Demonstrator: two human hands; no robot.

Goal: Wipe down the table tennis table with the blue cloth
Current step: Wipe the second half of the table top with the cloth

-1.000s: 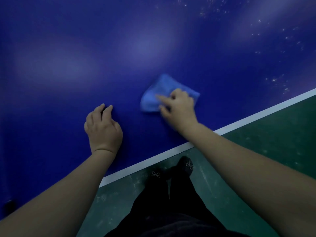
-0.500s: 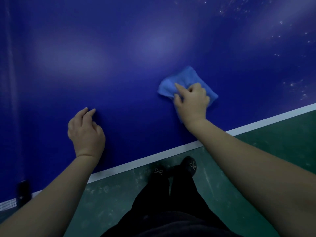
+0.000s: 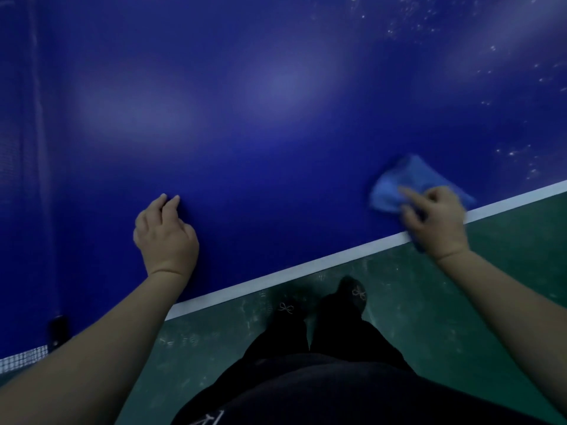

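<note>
The dark blue table tennis table fills most of the view, with a white line along its near edge. My right hand presses a crumpled blue cloth onto the surface close to that edge, at the right. Part of the cloth is hidden under my palm. My left hand rests on the table at the left centre, fingers bent, holding nothing. White specks dot the table beyond the cloth.
The net and its black post clamp stand at the far left. Below the table edge lies a green floor, with my dark trousers and black shoes in the middle.
My right hand has swept the cloth to the right and nearer the white edge line. My left hand has stayed resting on the table.
</note>
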